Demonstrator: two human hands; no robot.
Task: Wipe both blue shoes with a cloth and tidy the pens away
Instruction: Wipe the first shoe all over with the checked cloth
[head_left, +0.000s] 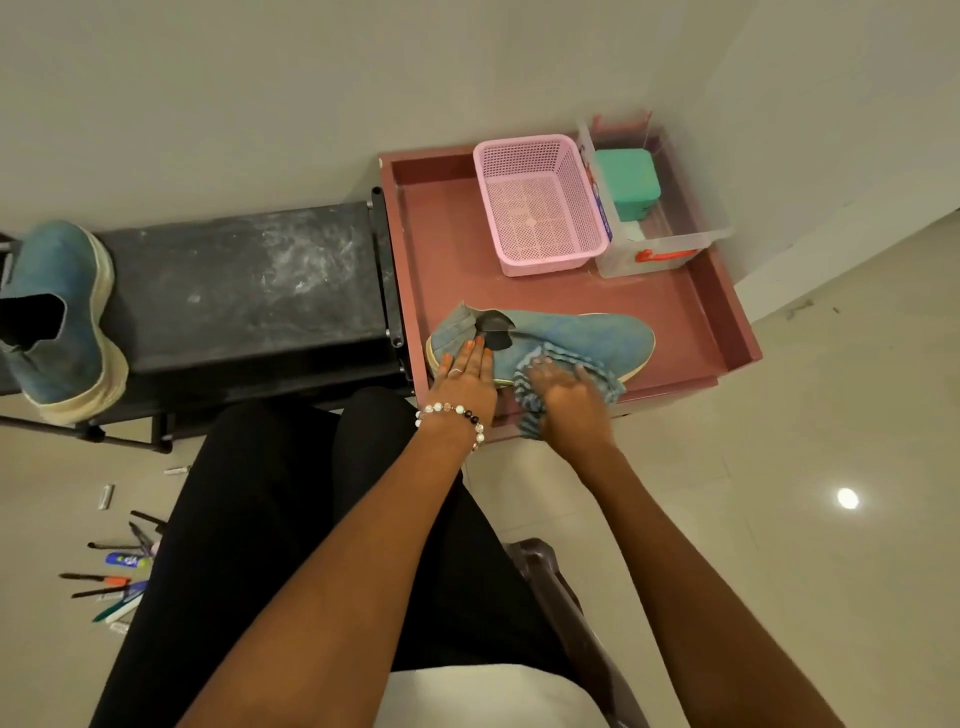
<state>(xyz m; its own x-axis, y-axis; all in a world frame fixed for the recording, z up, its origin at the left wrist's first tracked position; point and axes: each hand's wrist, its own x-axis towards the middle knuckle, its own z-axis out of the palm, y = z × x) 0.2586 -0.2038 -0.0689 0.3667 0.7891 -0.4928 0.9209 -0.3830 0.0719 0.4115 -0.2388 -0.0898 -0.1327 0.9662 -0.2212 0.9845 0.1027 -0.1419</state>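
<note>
Currently wiping first blue shoe (571, 340) on the tray (691, 306), centre frame: right hand (569, 402) gripping cloth (597, 371), left hand (467, 376) lying flat steadying; second shoe (52, 317) far left and pens (114, 577) lower left probably waiting.

A plain room in a home, seen from above by a seated person. Pale glossy floor tiles (779, 467) fill the lower right of the frame, meeting bare off-white walls (260, 104) across the top. At centre right sits a low dusty-pink tray surface (691, 312) holding a pink basket (540, 208) and a clear box (670, 249). A black bench (249, 291) at left carries a blue shoe (52, 312). Pens (114, 577) lie scattered on the floor at lower left.
</note>
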